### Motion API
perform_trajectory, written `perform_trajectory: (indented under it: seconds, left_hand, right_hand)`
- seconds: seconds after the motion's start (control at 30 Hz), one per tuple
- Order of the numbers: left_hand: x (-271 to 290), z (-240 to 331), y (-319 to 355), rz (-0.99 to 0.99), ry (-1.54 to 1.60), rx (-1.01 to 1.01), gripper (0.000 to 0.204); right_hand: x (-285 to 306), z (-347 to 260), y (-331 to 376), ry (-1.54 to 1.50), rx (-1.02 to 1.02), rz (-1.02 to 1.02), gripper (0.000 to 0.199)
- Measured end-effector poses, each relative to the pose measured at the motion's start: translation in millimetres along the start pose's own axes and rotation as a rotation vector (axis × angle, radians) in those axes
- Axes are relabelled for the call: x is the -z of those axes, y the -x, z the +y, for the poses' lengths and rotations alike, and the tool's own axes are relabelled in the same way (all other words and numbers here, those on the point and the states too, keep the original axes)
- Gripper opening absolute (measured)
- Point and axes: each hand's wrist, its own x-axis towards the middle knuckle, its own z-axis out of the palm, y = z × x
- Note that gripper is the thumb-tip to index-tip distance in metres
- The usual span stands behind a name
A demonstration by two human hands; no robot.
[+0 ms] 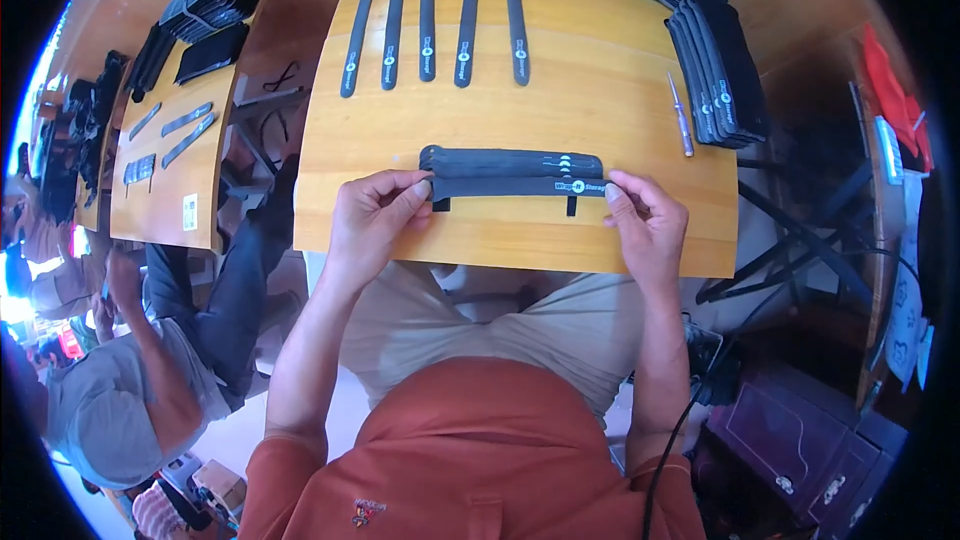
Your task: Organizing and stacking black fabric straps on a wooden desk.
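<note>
Rust shirt (480,485); strap stack (510,163); five straps (427,30) beyond; screwdriver (684,125) beside black bundle (712,70)

Bright, fairly even light on the tabletop (600,110), hands (368,225) reasonably sharp, blown-out white glare at far left with blue fringing, dark purple cabinet (780,440) lower right in shadow, far-left background soft, strong fisheye bending toward the rim, corners black.
</note>
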Motion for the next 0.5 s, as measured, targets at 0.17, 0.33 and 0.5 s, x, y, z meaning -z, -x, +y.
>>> perform_trajectory:
  seconds: [0.17,0.33,0.5]
  left_hand:
    - [1,5,-5,0.024,-0.135,0.011,0.016]
    - [6,3,-13,0.023,-0.179,0.004,0.011]
    - [6,3,-15,0.028,-0.189,0.029,0.011]
  right_hand:
    - [-3,3,-3,0.095,0.079,-0.008,0.019]
    - [-5,0,-6,0.117,0.083,-0.025,0.018]
    - [-7,1,-8,0.171,0.109,-0.008,0.016]
